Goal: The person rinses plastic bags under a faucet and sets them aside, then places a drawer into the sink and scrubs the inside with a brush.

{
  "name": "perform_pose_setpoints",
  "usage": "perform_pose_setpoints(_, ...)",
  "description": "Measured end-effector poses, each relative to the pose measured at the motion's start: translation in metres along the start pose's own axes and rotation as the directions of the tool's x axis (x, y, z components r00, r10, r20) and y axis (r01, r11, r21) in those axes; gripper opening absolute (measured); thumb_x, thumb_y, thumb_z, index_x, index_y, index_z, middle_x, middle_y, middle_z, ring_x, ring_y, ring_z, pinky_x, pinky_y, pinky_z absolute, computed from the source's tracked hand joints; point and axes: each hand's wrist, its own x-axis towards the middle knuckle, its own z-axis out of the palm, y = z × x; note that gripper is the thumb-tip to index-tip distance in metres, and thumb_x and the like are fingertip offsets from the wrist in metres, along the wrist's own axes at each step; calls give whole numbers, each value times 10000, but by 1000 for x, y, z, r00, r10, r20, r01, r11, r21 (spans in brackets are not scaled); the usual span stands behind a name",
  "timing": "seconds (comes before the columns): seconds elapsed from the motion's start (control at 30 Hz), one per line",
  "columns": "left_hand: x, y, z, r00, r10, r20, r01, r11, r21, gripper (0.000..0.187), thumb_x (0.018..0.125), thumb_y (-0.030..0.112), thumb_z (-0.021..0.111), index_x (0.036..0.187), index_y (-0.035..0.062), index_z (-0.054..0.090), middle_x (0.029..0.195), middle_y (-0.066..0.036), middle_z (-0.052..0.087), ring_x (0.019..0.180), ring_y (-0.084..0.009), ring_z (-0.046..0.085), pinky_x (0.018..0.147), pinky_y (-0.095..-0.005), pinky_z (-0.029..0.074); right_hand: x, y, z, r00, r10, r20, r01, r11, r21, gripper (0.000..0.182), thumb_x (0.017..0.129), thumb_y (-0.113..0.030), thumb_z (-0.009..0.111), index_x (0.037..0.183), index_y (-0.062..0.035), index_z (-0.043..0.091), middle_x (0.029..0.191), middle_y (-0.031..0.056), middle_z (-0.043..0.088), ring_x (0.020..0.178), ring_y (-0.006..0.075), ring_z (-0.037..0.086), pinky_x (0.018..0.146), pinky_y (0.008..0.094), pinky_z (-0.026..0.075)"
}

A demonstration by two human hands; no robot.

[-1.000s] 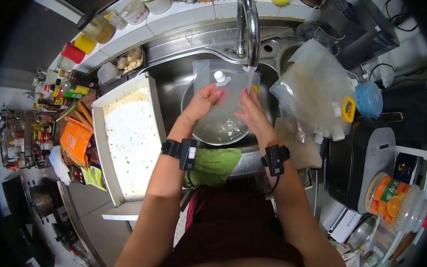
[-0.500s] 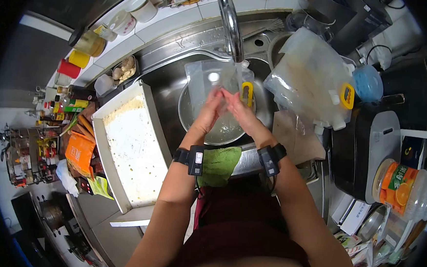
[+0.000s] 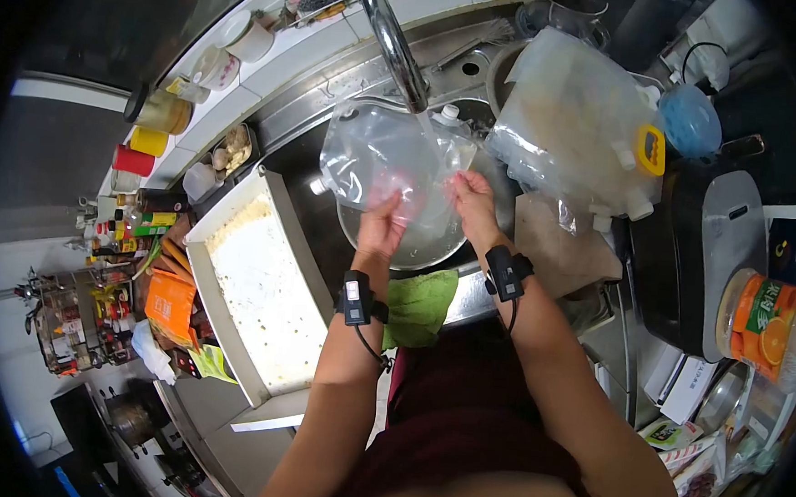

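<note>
A clear plastic spout bag (image 3: 372, 147) is spread between my hands over the sink, under the faucet (image 3: 394, 48). My left hand (image 3: 383, 229) grips its lower left part, with the thumb in front and the fingers seen pinkish through the film. At the bag's right edge, my right hand (image 3: 474, 203) pinches the film. One white cap (image 3: 449, 113) shows at the top right of the bag and another at its left side. Below the bag is a round metal basin (image 3: 415, 260), partly hidden by the film. A thin stream appears to fall from the faucet onto the bag.
More clear bags (image 3: 570, 122) with a yellow handle (image 3: 650, 150) are piled right of the sink. A white tray (image 3: 260, 276) with crumbs stands at the left. A green cloth (image 3: 419, 309) hangs over the sink's front edge. A brown board (image 3: 567, 245) lies under the bags.
My hands were close together under the faucet; now they are apart and grip the bag. The bag has been raised and spread, and its yellow handle no longer shows.
</note>
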Motion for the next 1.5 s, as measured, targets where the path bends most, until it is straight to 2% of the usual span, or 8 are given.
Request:
perform_pose_setpoints(0.4, 9, -26, 8, 848, 30, -529, 333, 746, 577, 276, 890, 257, 575, 676, 82, 576, 523, 13, 490, 409, -94, 431, 380, -215, 308, -22, -23, 9, 997, 50, -61, -65, 954, -293, 187, 861, -206, 602, 902, -24, 586, 699, 23, 579, 532, 99, 522, 501, 245, 443)
perform_pose_setpoints(0.6, 47, -28, -37, 852, 219, -476, -100, 960, 263, 227, 871, 312, 592, 837, 89, 577, 605, -5, 553, 482, -95, 510, 418, -199, 382, -24, -32, -2, 997, -65, -36, 43, 901, -431, 224, 874, -235, 570, 851, -12, 581, 617, 10, 550, 475, 86, 485, 440, 244, 397)
perform_pose_setpoints(0.73, 45, -9, -47, 836, -17, -548, 199, 941, 275, 156, 871, 159, 591, 972, 61, 524, 868, -38, 592, 742, -156, 620, 592, -261, 539, -25, -34, -6, 994, -83, -69, 33, 844, -536, 232, 875, -234, 561, 872, -4, 586, 627, 9, 561, 483, 87, 491, 444, 247, 405)
perform_pose_setpoints(0.93, 40, -32, -31, 879, -29, -475, -16, 996, -90, 177, 901, 254, 550, 838, 90, 527, 766, -13, 579, 669, -109, 571, 531, -216, 484, -11, -14, -23, 939, -332, 87, 298, 661, -688, 255, 871, -251, 556, 974, -21, 596, 689, 94, 603, 542, 144, 552, 537, 300, 458)
perform_pose_setpoints(1.07, 52, -34, -84, 949, -133, -285, 205, 948, 242, 230, 910, 297, 527, 906, 67, 535, 847, -51, 598, 763, -165, 621, 601, -262, 528, -20, -33, -19, 938, -330, 109, 295, 589, -753, 253, 878, -246, 544, 1004, -32, 592, 794, 142, 632, 670, 186, 608, 639, 306, 475)
perform_pose_setpoints(1.23, 60, -42, -80, 802, -46, -595, 352, 842, 409, 713, 777, 603, 543, 1202, 51, 390, 1092, -107, 527, 931, -207, 570, 682, -310, 520, -37, -46, 9, 953, -256, 164, 304, 809, -503, 243, 881, -59, 471, 1094, -46, 586, 1000, 158, 628, 899, 250, 610, 806, 296, 461)
perform_pose_setpoints(1.37, 38, -10, -30, 946, -236, -222, 257, 963, 75, 1064, 646, 808, 446, 1364, 59, 212, 1328, -169, 358, 1202, -318, 375, 957, -469, 340, -40, -54, 14, 649, -195, 736, 761, 166, -627, 583, 693, 118, 439, 1182, -169, 576, 1209, 83, 559, 1158, 255, 488, 972, 366, 369)
perform_pose_setpoints(1.5, 25, 18, 2, 975, -223, 9, 213, 915, -343, 1174, 577, 856, 423, 1412, 82, 137, 1436, -202, 216, 1302, -381, 237, 1043, -587, 159, -51, -46, 11, 580, 53, 813, 806, 107, -582, 612, 674, 129, 442, 1112, -259, 623, 1270, -2, 524, 1292, 188, 344, 1062, 435, 219)
